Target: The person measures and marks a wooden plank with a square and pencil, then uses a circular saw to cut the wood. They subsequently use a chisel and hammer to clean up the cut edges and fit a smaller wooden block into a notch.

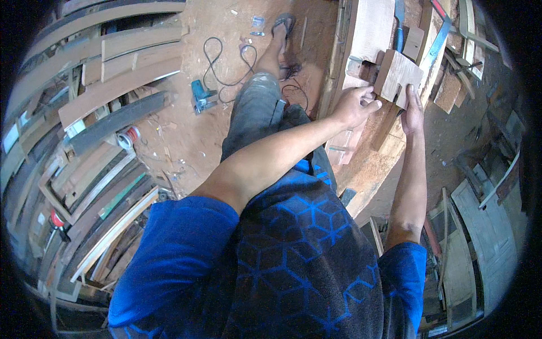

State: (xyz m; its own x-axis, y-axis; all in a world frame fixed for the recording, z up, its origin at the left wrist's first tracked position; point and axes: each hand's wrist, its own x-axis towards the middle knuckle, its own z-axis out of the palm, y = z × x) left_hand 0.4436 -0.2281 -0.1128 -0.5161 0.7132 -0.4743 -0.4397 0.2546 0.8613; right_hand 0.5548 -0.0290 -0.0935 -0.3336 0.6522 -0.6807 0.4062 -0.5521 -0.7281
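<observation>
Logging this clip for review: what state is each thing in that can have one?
Wooden block: held on the workbench, gripped from both sides.
Left hand: closed on the block's near edge.
Right hand: pressed against the block's side.
Blue power tool: lying on the floor, cord loose.

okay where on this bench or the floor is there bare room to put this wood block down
Free: the wide plank beyond the wood block, and the sawdust floor between the blue power tool and the leg. Crowded: around both hands, and the right side's scraps.
</observation>
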